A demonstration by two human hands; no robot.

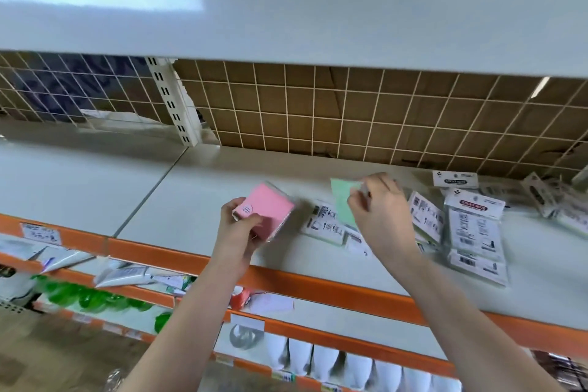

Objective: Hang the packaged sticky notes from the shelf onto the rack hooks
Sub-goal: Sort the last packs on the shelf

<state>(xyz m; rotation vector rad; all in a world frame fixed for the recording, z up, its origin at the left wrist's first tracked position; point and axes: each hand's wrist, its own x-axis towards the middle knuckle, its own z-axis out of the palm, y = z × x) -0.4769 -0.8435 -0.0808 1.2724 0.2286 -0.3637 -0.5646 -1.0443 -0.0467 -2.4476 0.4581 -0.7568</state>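
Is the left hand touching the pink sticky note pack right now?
Touching. The head view shows the left hand with fingers and thumb curled round the lower corner of the pink sticky note pack, holding it above the shelf.

Cardboard (334, 111) is seen behind a wire grid (286, 95). Green items (86, 297) and white pouches (327, 363) are stocked on lower shelves edged with orange strips (152, 253).

I face white shelves (222, 175) with orange edges (318, 288) (price labels stuck on), backed by wire grid (318, 111) over brown cardboard (356, 124).
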